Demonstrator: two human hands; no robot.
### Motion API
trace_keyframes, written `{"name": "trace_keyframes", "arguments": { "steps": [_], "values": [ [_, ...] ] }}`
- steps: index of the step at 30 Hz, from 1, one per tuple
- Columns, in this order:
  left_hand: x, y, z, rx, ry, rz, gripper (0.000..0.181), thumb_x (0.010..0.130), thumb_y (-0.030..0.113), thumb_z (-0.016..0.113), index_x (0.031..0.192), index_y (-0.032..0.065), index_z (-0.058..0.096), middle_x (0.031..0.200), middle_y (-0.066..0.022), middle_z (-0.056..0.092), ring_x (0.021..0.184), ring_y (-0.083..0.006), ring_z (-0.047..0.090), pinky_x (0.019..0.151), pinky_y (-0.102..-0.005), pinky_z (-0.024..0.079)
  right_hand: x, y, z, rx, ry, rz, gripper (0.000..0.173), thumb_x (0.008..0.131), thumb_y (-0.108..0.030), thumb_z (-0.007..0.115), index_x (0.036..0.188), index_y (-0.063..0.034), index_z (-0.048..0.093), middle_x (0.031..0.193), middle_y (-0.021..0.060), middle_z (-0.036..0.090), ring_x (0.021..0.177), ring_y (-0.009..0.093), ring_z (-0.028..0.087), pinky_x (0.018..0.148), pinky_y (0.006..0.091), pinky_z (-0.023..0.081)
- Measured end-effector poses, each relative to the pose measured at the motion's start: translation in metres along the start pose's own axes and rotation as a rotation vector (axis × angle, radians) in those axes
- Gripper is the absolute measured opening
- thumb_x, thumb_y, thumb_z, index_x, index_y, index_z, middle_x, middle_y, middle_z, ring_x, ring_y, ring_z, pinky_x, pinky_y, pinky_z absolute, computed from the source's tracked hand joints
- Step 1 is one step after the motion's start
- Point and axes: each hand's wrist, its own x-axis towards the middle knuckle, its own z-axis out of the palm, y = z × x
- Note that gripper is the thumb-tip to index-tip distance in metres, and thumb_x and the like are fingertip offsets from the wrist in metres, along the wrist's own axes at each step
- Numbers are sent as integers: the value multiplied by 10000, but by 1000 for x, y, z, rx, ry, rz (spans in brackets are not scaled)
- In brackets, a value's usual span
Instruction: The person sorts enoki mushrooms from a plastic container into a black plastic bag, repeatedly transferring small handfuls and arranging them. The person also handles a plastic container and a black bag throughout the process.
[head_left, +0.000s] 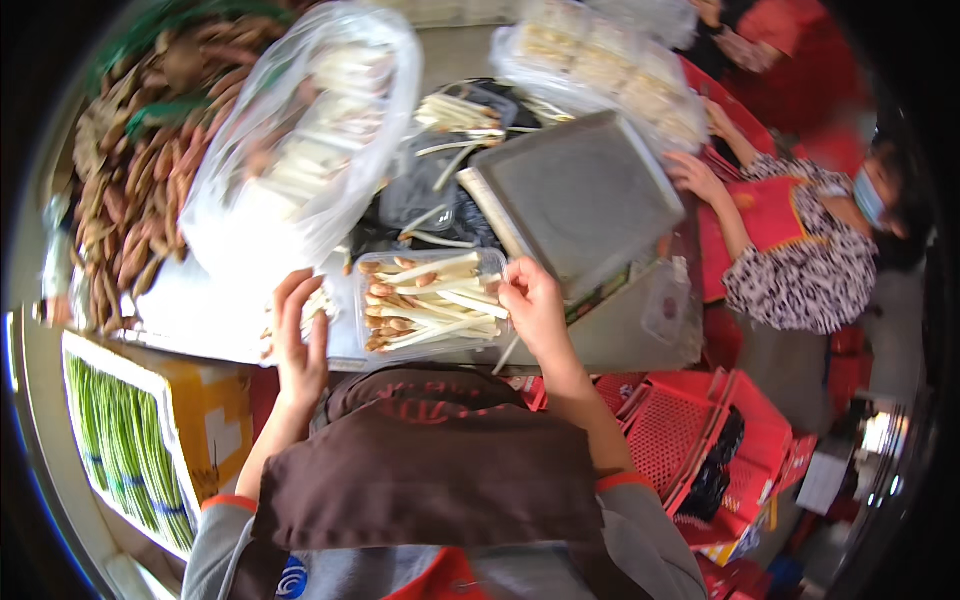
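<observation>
Before me on the metal table sits a clear plastic tray (361, 300) filled with long-stemmed mushrooms (439, 304), their brown caps mostly to the left and pale stems to the right. My right hand (536, 304) has its thumb and fingers closed at the tray's right rim; whether a stem is pinched there too is hidden. Fingers apart, my left hand (298, 337) is left of the tray. Beside and partly behind it shows a small heap of mushrooms (322, 309), blurred by glare. No object is visible in the left hand.
Above the tray lie a plastic bag of packed mushrooms (330, 142), loose stems (450, 169) and a grey metal pan (577, 195). Brown tubers (150, 180) are heaped left. Red crates (675, 435) stand lower right. A masked co-worker (795, 225) reaches to wrapped packs (607, 60).
</observation>
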Motion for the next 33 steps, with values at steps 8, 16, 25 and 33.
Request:
{"name": "trace_keyframes", "arguments": {
  "steps": [8, 16, 25, 33],
  "values": [
    [-5, 13, 21, -108, -239, -79, 215, 910, 122, 529, 1057, -25, 579, 1102, -156, 565, 1079, -294, 529, 954, -348, 375, 37, 2, -126, -39, 242, 14, 83, 832, 35, 477, 802, -39, 500, 656, 9, 549, 469, 39, 426, 377, 212, 296],
    [-8, 21, 39, -142, -418, -124, 165, 910, 116, 546, 1003, -10, 599, 1054, -131, 584, 1020, -267, 552, 908, -334, 408, 27, 15, -143, 96, 397, 97, 179, 899, -171, 582, 903, 2, 628, 718, 48, 609, 490, 70, 499, 396, 205, 352],
    [9, 16, 61, -442, -499, -280, 144, 937, 73, 513, 1035, -5, 583, 974, -40, 593, 918, -125, 542, 836, -259, 428, -42, 21, -161, 535, 834, 23, 157, 928, -142, 542, 903, -6, 616, 762, 66, 626, 507, 74, 493, 448, 214, 377],
    [64, 34, 92, -576, -488, -359, 244, 938, 158, 527, 1120, 2, 566, 1051, -47, 610, 947, -120, 586, 815, -260, 460, -36, 10, -165, 467, 727, -8, 220, 941, -194, 523, 1011, -7, 615, 859, 95, 648, 666, 126, 600, 558, 238, 466]
  ]
}}
